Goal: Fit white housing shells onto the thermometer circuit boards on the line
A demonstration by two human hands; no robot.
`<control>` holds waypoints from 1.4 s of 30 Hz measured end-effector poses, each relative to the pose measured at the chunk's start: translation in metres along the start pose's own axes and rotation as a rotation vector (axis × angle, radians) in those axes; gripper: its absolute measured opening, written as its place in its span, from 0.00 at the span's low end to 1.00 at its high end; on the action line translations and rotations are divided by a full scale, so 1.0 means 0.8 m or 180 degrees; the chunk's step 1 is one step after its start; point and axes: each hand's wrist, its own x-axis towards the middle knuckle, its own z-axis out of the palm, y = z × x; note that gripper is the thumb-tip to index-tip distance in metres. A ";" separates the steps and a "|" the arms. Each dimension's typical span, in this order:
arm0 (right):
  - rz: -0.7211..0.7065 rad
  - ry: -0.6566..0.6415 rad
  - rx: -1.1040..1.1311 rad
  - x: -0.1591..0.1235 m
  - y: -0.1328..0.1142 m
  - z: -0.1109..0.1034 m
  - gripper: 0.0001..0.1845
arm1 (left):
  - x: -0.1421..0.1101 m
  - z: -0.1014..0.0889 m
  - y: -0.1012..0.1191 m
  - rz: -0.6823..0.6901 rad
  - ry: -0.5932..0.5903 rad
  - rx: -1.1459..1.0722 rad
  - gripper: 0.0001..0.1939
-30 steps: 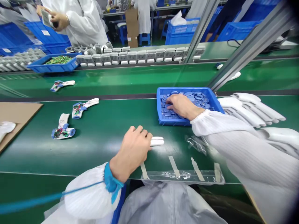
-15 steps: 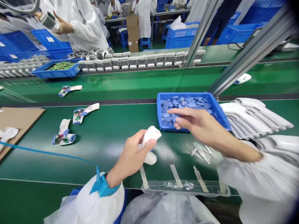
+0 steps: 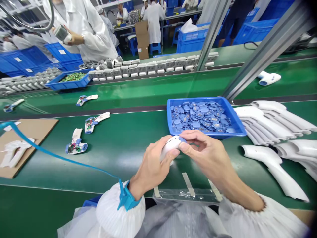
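My left hand (image 3: 151, 165) is wrapped round a white plastic shell (image 3: 170, 145), held above the near edge of the green belt. My right hand (image 3: 206, 155) meets it from the right, its fingertips pinching a small blue part (image 3: 182, 140) against the top of the shell. Just behind both hands stands a blue tray (image 3: 235, 124) filled with several blue parts (image 3: 199, 117). A blue cord (image 3: 56, 155) runs from the blue strap on my left wrist off to the left.
Several white shells (image 3: 269, 124) lie stacked right of the tray, one (image 3: 274, 168) nearer me. Half-built units with wiring (image 3: 76, 145) (image 3: 95, 119) lie on the belt to the left, beside a cardboard sheet (image 3: 29, 132). Tape strips (image 3: 188, 180) hold a plastic bag at the belt edge. People in white coats (image 3: 86, 26) work across the line.
My left hand lifted the white shell off the belt. My right hand left the blue tray with a small blue part and brought it to the shell.
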 end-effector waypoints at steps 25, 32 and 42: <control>-0.0481 -0.0345 -0.2079 -0.066 0.045 0.025 0.29 | 0.016 0.005 -0.040 0.0875 0.1335 0.1298 0.23; 0.2389 -0.1682 -0.0061 -0.036 0.034 0.021 0.27 | -0.013 0.006 -0.057 -0.0228 0.2131 -0.0464 0.29; -0.0817 -0.1314 -0.3757 -0.048 0.059 0.067 0.23 | 0.035 0.018 -0.074 -0.0537 0.1898 0.0772 0.27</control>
